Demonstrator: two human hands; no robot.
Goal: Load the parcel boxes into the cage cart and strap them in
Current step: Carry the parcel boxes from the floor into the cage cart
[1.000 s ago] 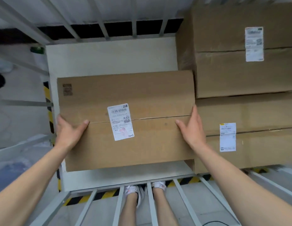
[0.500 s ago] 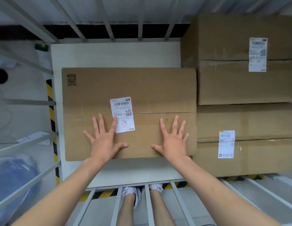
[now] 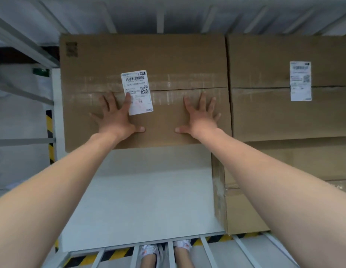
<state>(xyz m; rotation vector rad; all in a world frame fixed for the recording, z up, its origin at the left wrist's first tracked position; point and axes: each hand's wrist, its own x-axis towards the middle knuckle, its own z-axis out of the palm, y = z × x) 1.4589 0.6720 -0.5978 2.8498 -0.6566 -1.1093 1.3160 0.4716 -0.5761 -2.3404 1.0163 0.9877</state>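
Both your hands are flat on the box [image 3: 168, 55] right now, palms down, fingers fanned wide, gripping nothing. Left hand [image 3: 118, 118] sits by the label [image 3: 137, 92], one finger lapping its lower left corner; right hand [image 3: 202, 118] sits just clear of the box's right edge. Thumbs point in at each other, with bare cardboard between them.

The box lies straight ahead of you, deep in the cart, its far edge up at the rear bars [image 3: 160, 20]; whether it touches them, you can't tell from here. Its long axis runs left to right, square across your reach, and the flap seam runs the same way, just beyond your fingertips. Neither hand is nearer: both land on the near half, level with each other, so a push from here should go straight back without twisting the box.

On the right it sits tight beside the stack [image 3: 284, 117], no gap to speak of. On the left, a thin strip of white floor [image 3: 145, 190] shows by the side rail [image 3: 23, 141]. Between the box and you there's a wide bare stretch of floor, room for another parcel by the look of it.

No strap in sight yet. Loading looks part done; strapping is not begun.
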